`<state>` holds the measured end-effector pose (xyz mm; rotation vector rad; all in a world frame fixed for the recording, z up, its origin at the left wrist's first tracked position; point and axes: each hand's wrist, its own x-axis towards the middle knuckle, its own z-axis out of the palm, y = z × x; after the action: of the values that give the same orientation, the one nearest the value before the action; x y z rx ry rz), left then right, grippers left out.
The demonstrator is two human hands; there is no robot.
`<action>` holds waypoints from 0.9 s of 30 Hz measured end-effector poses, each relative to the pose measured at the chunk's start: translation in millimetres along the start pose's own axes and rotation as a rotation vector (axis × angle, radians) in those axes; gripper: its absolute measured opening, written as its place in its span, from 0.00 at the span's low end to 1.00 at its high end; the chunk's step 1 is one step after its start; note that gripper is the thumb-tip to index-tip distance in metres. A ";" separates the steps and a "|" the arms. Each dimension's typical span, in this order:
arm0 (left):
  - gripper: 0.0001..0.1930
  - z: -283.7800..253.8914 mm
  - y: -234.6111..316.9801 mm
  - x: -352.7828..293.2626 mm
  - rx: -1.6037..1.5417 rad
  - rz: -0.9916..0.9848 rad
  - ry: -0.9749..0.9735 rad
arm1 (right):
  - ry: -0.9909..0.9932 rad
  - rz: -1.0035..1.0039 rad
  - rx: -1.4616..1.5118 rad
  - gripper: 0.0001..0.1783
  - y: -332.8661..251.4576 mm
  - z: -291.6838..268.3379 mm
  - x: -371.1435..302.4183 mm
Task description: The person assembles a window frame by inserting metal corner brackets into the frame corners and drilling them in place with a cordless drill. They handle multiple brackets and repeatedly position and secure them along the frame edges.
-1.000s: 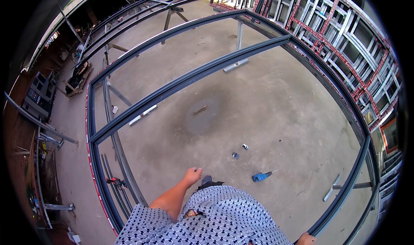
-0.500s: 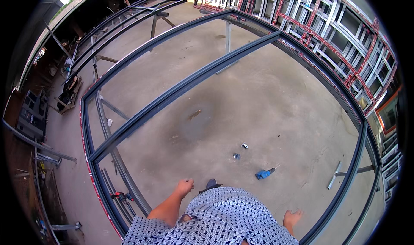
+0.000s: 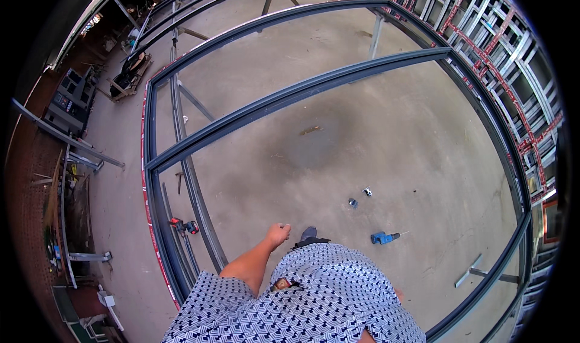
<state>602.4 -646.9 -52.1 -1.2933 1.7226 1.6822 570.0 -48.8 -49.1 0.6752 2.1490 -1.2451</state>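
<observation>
My left hand (image 3: 278,235) hangs in front of my body above the concrete floor, its fingers curled in with nothing seen in them. Only a sliver of my right hand (image 3: 399,294) shows at the right side of my patterned shirt; its fingers are hidden. Around me lies a large dark grey metal frame (image 3: 302,88), raised on supports, with a long bar across it. A blue power drill (image 3: 383,238) lies on the floor ahead to the right, touched by neither hand. A red and black cordless tool (image 3: 184,226) rests at the frame's left side.
Two small metal parts, one blue-grey (image 3: 353,203) and one silvery (image 3: 367,191), lie beyond the drill. Racks of metal frames (image 3: 489,53) stand at the far right. At the left are a grey machine (image 3: 71,98) and a loaded pallet (image 3: 130,77). A support leg (image 3: 469,270) stands near right.
My view has turned, so the frame and racks sit further right. My left hand has swung slightly up and right. My right hand, earlier visible with fingers extended, is now mostly behind my shirt.
</observation>
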 end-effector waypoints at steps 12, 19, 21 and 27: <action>0.24 -19.6 9.0 4.3 0.404 0.148 -0.237 | 0.305 0.060 0.082 0.20 -94.8 35.2 -37.4; 0.25 -3.5 76.2 32.2 0.673 0.098 -0.320 | 0.422 0.203 0.287 0.19 -54.8 67.1 -68.4; 0.26 -0.5 100.7 38.9 0.739 0.115 -0.345 | 0.451 0.262 0.336 0.18 -38.6 75.7 -74.4; 0.27 31.5 165.5 52.2 0.951 0.159 -0.448 | 0.523 0.490 0.440 0.17 4.2 105.3 -102.4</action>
<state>432.1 -660.4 -8.3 -0.3230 1.9527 0.8672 668.8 -154.9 -25.1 1.7587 1.8936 -1.3660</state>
